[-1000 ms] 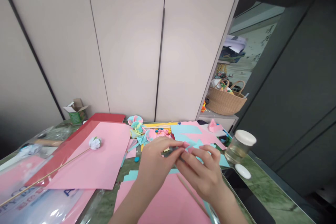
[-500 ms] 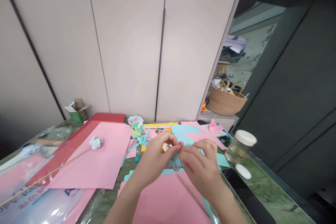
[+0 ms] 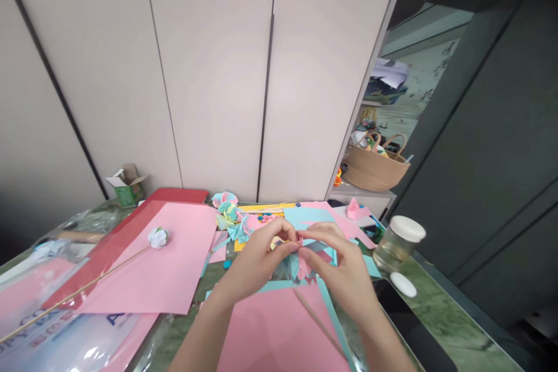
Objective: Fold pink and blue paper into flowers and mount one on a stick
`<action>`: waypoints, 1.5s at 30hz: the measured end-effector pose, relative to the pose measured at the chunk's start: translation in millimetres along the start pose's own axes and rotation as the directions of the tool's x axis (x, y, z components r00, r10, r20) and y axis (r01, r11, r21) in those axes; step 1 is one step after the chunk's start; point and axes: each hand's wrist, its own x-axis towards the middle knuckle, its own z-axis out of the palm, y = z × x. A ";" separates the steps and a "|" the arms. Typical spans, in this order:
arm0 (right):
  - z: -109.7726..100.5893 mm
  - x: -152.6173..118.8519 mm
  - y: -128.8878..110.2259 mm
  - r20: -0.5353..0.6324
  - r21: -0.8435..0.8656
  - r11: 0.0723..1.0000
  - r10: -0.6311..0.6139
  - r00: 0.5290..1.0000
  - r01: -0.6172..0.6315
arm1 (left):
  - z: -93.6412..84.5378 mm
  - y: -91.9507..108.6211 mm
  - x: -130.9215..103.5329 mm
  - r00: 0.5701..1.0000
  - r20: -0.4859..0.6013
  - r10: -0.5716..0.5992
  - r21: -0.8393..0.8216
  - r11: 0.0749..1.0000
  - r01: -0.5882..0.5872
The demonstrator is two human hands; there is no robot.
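Both hands meet above the far edge of a pink paper stack. My left hand (image 3: 267,253) pinches a small pink tip between thumb and forefinger. From the other side my right hand (image 3: 337,258) grips the same piece, a pink and light-blue paper flower (image 3: 303,270) whose fringed petals hang below the fingertips. A thin stick (image 3: 318,319) lies slantwise on the pink sheets (image 3: 270,331) nearer to me. Part of the flower is hidden by the fingers.
To the left, a white paper flower on a stick (image 3: 157,237) lies on pink paper. More paper flowers (image 3: 226,212) sit behind my left hand. At right are a lidded jar (image 3: 399,244), a white cap (image 3: 403,284) and a black phone (image 3: 412,325).
My right hand has shifted slightly, its fingers now straighter over the flower. More of the pink and blue petals shows between the hands.
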 end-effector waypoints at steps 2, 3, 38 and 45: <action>2.3 -1.5 0.4 -0.060 -0.037 0.999 -0.010 0.998 0.008 | 1.5 1.1 -0.1 0.999 -0.023 0.022 0.018 1.000 -0.022; 3.0 -2.2 1.2 -0.091 -0.058 0.998 -0.024 0.996 0.018 | 2.4 1.3 -0.2 0.999 -0.039 0.028 0.031 0.999 -0.027; -9.1 5.6 12.1 -0.037 -0.373 0.830 -0.461 0.887 0.416 | 7.9 3.8 -4.3 0.984 -0.158 0.087 0.218 0.975 -0.051; -3.8 4.9 7.2 -0.147 -0.419 0.784 -0.556 0.818 0.458 | 7.5 0.2 -2.4 0.963 -0.201 0.177 0.261 0.958 -0.121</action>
